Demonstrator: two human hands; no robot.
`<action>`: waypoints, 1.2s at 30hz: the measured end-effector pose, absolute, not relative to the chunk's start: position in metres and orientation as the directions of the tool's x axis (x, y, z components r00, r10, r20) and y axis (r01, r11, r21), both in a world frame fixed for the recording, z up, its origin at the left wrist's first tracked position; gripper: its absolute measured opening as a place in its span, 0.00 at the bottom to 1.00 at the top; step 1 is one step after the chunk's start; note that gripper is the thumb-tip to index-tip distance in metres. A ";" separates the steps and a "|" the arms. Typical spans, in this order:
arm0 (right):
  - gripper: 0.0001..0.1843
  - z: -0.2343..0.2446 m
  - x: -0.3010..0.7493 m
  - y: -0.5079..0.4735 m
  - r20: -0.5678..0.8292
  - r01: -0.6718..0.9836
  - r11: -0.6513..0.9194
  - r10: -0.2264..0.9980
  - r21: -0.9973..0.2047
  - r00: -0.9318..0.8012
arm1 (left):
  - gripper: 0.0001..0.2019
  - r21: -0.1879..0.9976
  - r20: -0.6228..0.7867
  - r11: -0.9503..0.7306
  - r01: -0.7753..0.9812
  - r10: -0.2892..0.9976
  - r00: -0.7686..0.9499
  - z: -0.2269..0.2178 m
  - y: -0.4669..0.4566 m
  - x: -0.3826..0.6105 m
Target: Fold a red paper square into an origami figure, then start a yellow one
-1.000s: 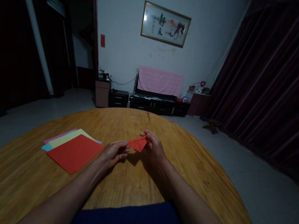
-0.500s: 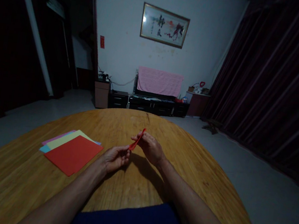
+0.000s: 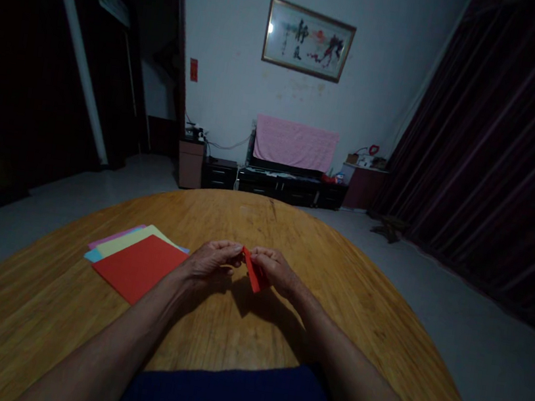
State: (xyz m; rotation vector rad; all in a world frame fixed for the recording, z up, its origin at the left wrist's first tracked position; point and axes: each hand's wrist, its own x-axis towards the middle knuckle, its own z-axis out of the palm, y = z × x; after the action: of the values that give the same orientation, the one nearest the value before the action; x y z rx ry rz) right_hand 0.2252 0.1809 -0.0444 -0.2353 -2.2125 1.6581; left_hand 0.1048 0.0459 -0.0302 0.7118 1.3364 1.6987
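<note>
A small folded piece of red paper [image 3: 254,274] is held up over the wooden table, its lower end tilted toward me. My left hand [image 3: 214,260] pinches its upper left end between thumb and fingers. My right hand [image 3: 276,269] is closed on it from the right, the fingertips near the top fold. Part of the folded paper is hidden behind the right fingers. To the left, a red sheet [image 3: 138,269] lies on top of a fanned stack, and my left forearm covers its near right corner. Under it show a yellow sheet [image 3: 117,247] and edges of blue and pink ones.
The round wooden table [image 3: 337,343] spreads out under my arms. Beyond it stand a low black cabinet [image 3: 293,194] and a screen draped with a pink towel [image 3: 295,143]. Dark curtains [image 3: 495,139] hang on the right. A small stool-like object [image 3: 389,228] is on the floor.
The folded red paper has been turned, so its free end now points down toward me instead of up. My left hand has risen to its top end. The view has shifted slightly.
</note>
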 end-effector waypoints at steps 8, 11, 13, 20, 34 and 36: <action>0.15 -0.036 0.230 0.173 0.160 -0.019 0.365 0.359 -0.931 -0.919 | 0.11 0.925 -0.117 -0.073 -0.372 0.879 -0.462 -0.038 0.045 0.107; 0.15 -0.036 0.229 0.172 0.147 0.000 0.371 0.370 -0.929 -0.917 | 0.11 0.921 -0.125 -0.069 -0.382 0.879 -0.461 -0.041 0.045 0.105; 0.15 -0.037 0.228 0.173 0.151 0.006 0.387 0.374 -0.922 -0.915 | 0.11 0.923 -0.117 -0.071 -0.377 0.884 -0.452 -0.041 0.045 0.105; 0.15 -0.040 0.230 0.169 0.121 0.023 0.346 0.390 -0.938 -0.913 | 0.11 0.933 -0.134 -0.041 -0.357 0.883 -0.451 -0.042 0.044 0.106; 0.13 -0.042 0.232 0.166 0.095 0.029 0.292 0.402 -0.956 -0.911 | 0.12 0.944 -0.135 -0.036 -0.329 0.866 -0.482 -0.047 0.047 0.108; 0.13 -0.043 0.231 0.165 0.095 0.030 0.273 0.433 -0.962 -0.896 | 0.13 0.943 -0.138 -0.038 -0.332 0.860 -0.492 -0.047 0.048 0.110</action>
State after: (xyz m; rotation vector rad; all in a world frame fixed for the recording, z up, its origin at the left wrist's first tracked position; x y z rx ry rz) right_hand 0.2315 0.1651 -0.0428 -0.4221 -2.2102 1.6581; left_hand 0.1099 0.0476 -0.0471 0.6116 1.3315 1.6819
